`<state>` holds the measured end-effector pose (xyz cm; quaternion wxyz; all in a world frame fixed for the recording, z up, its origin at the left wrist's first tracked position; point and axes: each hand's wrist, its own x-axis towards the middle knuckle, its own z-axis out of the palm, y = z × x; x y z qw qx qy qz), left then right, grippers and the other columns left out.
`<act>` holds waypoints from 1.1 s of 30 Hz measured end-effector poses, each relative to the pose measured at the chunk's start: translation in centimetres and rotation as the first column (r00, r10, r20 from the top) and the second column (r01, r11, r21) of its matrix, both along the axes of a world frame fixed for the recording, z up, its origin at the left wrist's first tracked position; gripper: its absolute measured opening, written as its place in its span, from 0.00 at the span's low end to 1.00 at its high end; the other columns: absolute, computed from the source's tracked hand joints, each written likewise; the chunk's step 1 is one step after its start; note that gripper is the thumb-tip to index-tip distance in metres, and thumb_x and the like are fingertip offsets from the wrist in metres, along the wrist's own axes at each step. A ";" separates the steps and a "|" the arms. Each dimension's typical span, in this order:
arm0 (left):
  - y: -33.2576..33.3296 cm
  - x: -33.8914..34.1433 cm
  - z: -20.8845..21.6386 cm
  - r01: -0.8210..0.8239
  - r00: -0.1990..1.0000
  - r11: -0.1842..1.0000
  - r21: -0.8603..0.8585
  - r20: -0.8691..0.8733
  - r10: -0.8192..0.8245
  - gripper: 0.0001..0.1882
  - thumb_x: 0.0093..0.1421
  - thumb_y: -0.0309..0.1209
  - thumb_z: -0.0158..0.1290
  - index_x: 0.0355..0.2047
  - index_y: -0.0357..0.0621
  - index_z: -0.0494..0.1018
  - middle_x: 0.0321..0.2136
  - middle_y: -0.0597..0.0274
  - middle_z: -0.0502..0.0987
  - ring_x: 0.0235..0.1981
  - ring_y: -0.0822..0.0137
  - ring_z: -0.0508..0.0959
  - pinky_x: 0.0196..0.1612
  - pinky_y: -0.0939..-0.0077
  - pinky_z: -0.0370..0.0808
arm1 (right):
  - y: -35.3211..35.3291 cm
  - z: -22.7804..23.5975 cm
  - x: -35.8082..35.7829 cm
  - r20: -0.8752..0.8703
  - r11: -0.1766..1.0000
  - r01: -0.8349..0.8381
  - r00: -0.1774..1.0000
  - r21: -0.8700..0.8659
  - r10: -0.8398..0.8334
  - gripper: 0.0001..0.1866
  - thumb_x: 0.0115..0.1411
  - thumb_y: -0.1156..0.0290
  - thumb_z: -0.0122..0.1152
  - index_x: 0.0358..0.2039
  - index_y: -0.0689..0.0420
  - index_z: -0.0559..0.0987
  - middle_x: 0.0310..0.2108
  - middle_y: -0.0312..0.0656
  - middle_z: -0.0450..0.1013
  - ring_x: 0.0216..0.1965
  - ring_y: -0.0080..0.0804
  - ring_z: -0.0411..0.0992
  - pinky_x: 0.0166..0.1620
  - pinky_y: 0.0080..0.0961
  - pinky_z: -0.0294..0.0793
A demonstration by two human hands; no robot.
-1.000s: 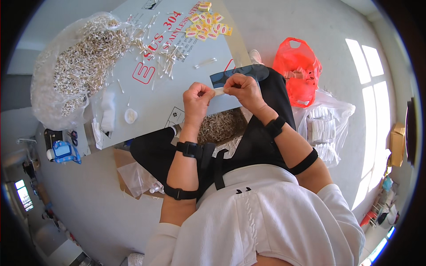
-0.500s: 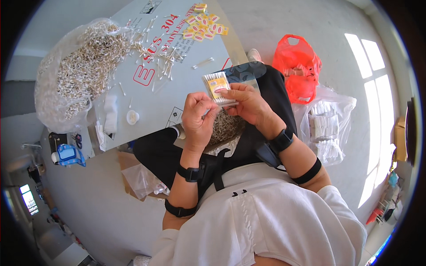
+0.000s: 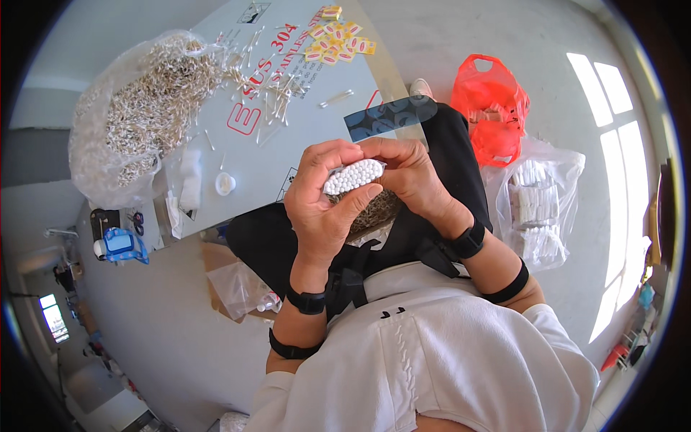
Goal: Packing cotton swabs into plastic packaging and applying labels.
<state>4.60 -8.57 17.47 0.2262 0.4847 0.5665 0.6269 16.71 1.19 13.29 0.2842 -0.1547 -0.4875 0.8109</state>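
Note:
Between my hands is a pack of cotton swabs (image 3: 353, 177), its white cotton tips facing up toward me. My left hand (image 3: 317, 196) wraps round its left side, thumb in front and fingers behind. At its right end my right hand (image 3: 407, 174) grips it, with some fingertips hidden behind the pack. Below the hands, a box of loose swabs (image 3: 377, 211) sits at my lap, partly covered by the hands. A dark translucent film strip (image 3: 389, 119) lies at the table edge just beyond them.
On the table (image 3: 216, 180) stand a big clear bag of swabs (image 3: 147, 108), scattered swabs (image 3: 277, 101), yellow cards (image 3: 338, 43) and a small white tub (image 3: 225, 183). A red plastic bag (image 3: 491, 108) and a clear bag of white packs (image 3: 536, 205) are on the floor at right.
The swab pack has turned from its yellow-label face to its tip end. My left hand has moved from beside it to wrap round it. The view has shifted slightly.

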 end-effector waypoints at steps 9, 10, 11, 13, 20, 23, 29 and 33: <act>-0.4 0.3 0.6 -0.044 0.974 0.995 0.094 -0.219 0.064 0.17 0.44 0.26 0.69 0.35 0.39 0.78 0.35 0.61 0.78 0.40 0.62 0.77 0.44 0.71 0.75 | -0.8 0.6 0.0 -0.078 1.000 0.030 0.997 0.001 -0.029 0.16 0.53 0.89 0.61 0.43 0.66 0.80 0.41 0.38 0.77 0.43 0.21 0.73 0.48 0.20 0.75; -0.4 0.2 0.5 -0.032 0.973 0.993 0.114 -0.222 0.057 0.17 0.44 0.26 0.69 0.35 0.40 0.78 0.35 0.61 0.79 0.40 0.62 0.77 0.44 0.71 0.75 | -0.9 0.6 0.0 -0.087 1.000 0.020 0.996 0.001 -0.020 0.16 0.53 0.89 0.61 0.43 0.66 0.80 0.42 0.38 0.77 0.43 0.21 0.73 0.47 0.19 0.75; -0.3 0.1 0.4 -0.032 0.973 0.993 0.116 -0.224 0.058 0.17 0.44 0.26 0.69 0.35 0.40 0.78 0.35 0.61 0.79 0.40 0.62 0.77 0.44 0.71 0.75 | -0.9 0.6 0.0 -0.097 1.000 0.010 0.995 0.001 -0.010 0.16 0.53 0.89 0.61 0.44 0.66 0.80 0.42 0.39 0.77 0.43 0.21 0.73 0.47 0.19 0.75; -0.2 -0.1 0.2 -0.017 0.971 0.986 0.166 -0.232 0.055 0.17 0.43 0.27 0.70 0.34 0.41 0.78 0.34 0.62 0.80 0.41 0.61 0.77 0.45 0.70 0.74 | -1.0 0.6 -0.1 -0.099 1.000 0.017 0.995 0.013 -0.015 0.17 0.52 0.89 0.61 0.44 0.66 0.80 0.41 0.39 0.77 0.43 0.20 0.72 0.47 0.19 0.74; 0.0 -0.4 -0.1 0.003 0.967 0.988 0.152 -0.252 0.035 0.16 0.44 0.28 0.70 0.34 0.42 0.78 0.33 0.62 0.81 0.42 0.60 0.76 0.46 0.70 0.74 | -1.0 0.2 -0.2 -0.094 0.997 0.043 0.995 0.067 -0.036 0.17 0.51 0.89 0.60 0.43 0.64 0.80 0.41 0.38 0.77 0.43 0.20 0.72 0.47 0.19 0.73; 0.1 -0.6 -0.2 0.005 0.965 0.991 0.135 -0.262 0.031 0.16 0.44 0.28 0.70 0.34 0.42 0.78 0.33 0.63 0.81 0.43 0.60 0.76 0.46 0.70 0.74 | -1.0 0.5 -0.1 -0.062 0.997 0.053 0.997 0.056 -0.050 0.18 0.51 0.90 0.60 0.43 0.63 0.81 0.41 0.38 0.77 0.44 0.21 0.73 0.48 0.19 0.73; 0.1 -0.7 -0.4 0.010 0.987 0.991 0.132 -0.163 0.011 0.16 0.45 0.25 0.68 0.36 0.40 0.78 0.37 0.62 0.80 0.44 0.61 0.75 0.49 0.69 0.73 | -0.7 -0.1 -0.1 -0.062 0.993 0.088 0.995 0.072 -0.084 0.17 0.51 0.85 0.65 0.44 0.62 0.81 0.44 0.38 0.77 0.46 0.24 0.73 0.54 0.23 0.72; -0.5 -1.2 -0.6 0.031 0.996 0.990 0.134 -0.088 -0.019 0.17 0.44 0.22 0.68 0.36 0.38 0.78 0.38 0.61 0.79 0.44 0.62 0.75 0.48 0.70 0.73 | -0.6 -0.1 0.0 -0.070 0.991 0.094 0.994 0.093 -0.088 0.17 0.51 0.86 0.65 0.43 0.63 0.81 0.45 0.40 0.76 0.47 0.25 0.73 0.54 0.23 0.72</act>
